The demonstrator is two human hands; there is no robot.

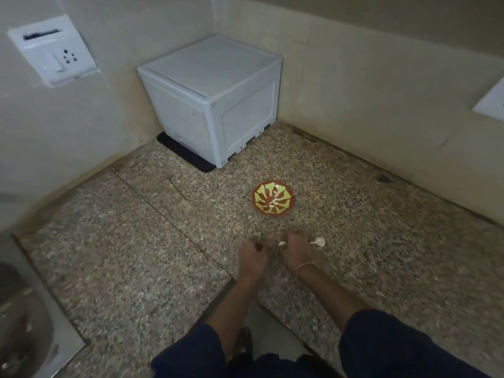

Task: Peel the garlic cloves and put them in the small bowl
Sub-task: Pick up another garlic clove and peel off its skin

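A small red bowl (273, 197) with a yellow-green flower pattern stands on the speckled stone counter (152, 241), with a couple of pale peeled cloves inside. Just in front of it my two hands are close together. My right hand (296, 251) pinches a white garlic clove (281, 243) at its fingertips. My left hand (252, 256) is curled beside it; whether it holds anything is hidden. A white piece of garlic with loose skin (318, 240) lies on the counter just right of my right hand.
A white plastic box (215, 96) stands on a black mat in the far corner. A socket plate (53, 58) is on the left wall. A steel sink (24, 320) sits at the lower left. The counter's front edge runs near my forearms.
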